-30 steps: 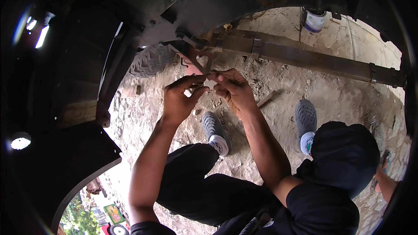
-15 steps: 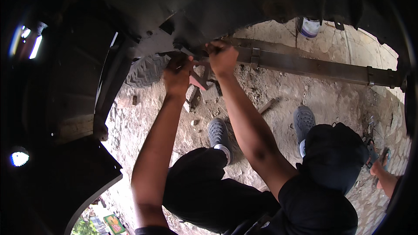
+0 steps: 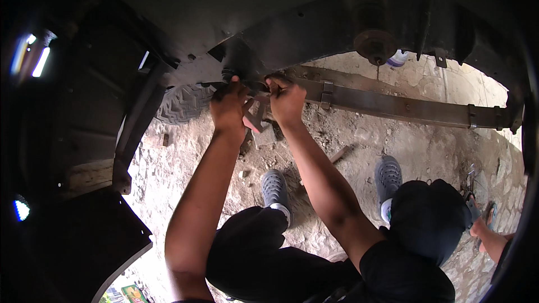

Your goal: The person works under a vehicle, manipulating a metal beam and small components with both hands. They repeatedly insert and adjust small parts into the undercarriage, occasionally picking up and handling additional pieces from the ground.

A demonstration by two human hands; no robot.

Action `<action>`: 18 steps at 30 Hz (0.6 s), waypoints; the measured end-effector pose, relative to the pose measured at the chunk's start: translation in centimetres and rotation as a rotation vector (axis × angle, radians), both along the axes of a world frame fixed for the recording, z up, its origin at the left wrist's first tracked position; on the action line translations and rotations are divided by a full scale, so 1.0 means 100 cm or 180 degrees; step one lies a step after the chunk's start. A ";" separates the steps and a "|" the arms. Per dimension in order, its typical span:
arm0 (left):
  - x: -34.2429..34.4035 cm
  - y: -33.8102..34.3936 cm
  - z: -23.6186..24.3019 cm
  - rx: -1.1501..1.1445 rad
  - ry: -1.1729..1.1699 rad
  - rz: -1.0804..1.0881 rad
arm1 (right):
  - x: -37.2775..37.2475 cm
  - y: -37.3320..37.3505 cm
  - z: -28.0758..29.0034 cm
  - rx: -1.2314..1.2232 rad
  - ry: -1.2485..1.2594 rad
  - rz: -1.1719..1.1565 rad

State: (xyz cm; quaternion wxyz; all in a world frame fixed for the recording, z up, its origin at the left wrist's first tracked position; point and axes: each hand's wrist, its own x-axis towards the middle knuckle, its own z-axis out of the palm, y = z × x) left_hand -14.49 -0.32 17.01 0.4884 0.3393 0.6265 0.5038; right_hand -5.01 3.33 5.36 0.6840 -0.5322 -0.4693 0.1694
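Observation:
Both arms reach up to the dark underside of a vehicle. My left hand (image 3: 227, 106) is raised with its fingers curled at a dark round fitting (image 3: 229, 73) under the frame; what they hold is hidden. Beside it my right hand (image 3: 288, 101) is closed, knuckles up, at the near end of a long steel leaf spring (image 3: 393, 104). Whatever sits in its fingers is too dark to make out. Between and below the hands shows a reddish metal piece (image 3: 254, 123), partly covered by the left hand.
A knobbly tyre (image 3: 182, 105) stands left of my hands. Dark body panels (image 3: 67, 235) close in the left side, and a round bump stop (image 3: 375, 45) hangs above the leaf spring. Stones and a wood stick (image 3: 339, 154) lie on the dirt floor. Another person's foot (image 3: 480, 227) is at right.
The view has shifted, so the frame and leaf spring sit lower and the bump stop shows more. Both hands stay at the same spot, the left with its fingers a little more raised.

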 end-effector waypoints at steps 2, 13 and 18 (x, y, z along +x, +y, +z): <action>-0.012 -0.001 -0.009 0.0255 -0.0013 -0.0052 | 0.003 0.006 0.009 -0.0621 -0.0129 0.0169; -0.018 -0.018 -0.016 0.0619 0.0066 -0.0021 | -0.003 0.002 0.004 -0.0643 0.0616 0.0431; -0.033 -0.020 -0.034 0.0728 0.0350 -0.0220 | -0.028 -0.024 0.018 -0.0236 0.0020 0.0359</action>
